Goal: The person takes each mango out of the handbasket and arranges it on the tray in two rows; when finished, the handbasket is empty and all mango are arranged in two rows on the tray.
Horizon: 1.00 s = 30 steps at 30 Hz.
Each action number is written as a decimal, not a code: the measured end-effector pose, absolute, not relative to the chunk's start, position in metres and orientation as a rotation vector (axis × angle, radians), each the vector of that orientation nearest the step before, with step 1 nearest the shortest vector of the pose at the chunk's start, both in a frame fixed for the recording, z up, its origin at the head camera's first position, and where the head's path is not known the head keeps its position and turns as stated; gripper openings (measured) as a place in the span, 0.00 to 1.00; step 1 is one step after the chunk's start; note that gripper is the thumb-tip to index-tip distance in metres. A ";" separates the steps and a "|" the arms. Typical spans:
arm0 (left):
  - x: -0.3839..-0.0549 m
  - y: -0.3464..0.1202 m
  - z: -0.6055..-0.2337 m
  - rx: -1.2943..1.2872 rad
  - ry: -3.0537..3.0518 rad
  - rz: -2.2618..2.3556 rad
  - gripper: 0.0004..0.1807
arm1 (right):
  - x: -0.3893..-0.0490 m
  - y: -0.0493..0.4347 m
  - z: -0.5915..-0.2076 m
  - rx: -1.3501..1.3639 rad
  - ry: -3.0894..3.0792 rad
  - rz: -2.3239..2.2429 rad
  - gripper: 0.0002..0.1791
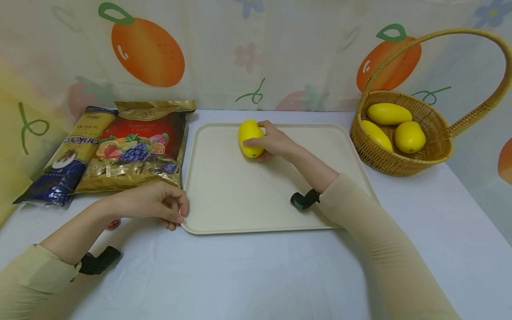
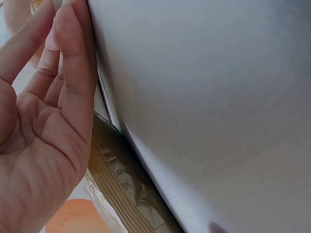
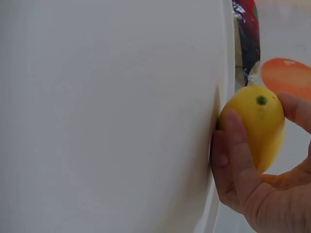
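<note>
My right hand (image 1: 276,141) grips a yellow mango (image 1: 250,138) at the back edge of a cream tray (image 1: 240,195). In the right wrist view, fingers and thumb curl round the mango (image 3: 260,126), whose green stem end shows; it sits close over the tray's rim. My left hand (image 1: 154,202) pinches the tray's front left corner between thumb and fingers. The left wrist view shows this hand (image 2: 53,97) from the palm side, with its fingertips partly out of frame.
A wicker basket (image 1: 384,162) with a tall handle holds several yellow mangoes (image 1: 389,114) at the right. Left of the tray lie a red and gold mixed fruit candy bag (image 1: 136,146) and a blue and gold packet (image 1: 72,155). A small red item (image 1: 114,223) lies by my left wrist.
</note>
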State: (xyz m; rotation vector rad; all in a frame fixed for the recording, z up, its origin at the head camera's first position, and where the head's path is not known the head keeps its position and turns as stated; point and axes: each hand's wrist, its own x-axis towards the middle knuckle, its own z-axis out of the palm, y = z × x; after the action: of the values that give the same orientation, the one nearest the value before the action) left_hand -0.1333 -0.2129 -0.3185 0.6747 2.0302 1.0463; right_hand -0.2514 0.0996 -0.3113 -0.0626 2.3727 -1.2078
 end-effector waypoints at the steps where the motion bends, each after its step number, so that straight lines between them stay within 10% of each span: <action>1: -0.133 -0.213 -0.319 0.671 2.029 1.047 0.11 | -0.251 0.099 -0.311 -0.065 2.377 -1.203 0.49; 30: -0.134 -0.213 -0.319 0.666 2.019 1.037 0.12 | -0.241 0.119 -0.300 -0.071 2.308 -1.205 0.49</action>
State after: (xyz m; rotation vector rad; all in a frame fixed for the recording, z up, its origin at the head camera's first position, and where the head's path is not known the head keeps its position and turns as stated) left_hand -0.1342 -0.2128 -0.3186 0.6657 2.0188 1.0370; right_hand -0.2407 0.1189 -0.3001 -0.0713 2.3085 -1.2054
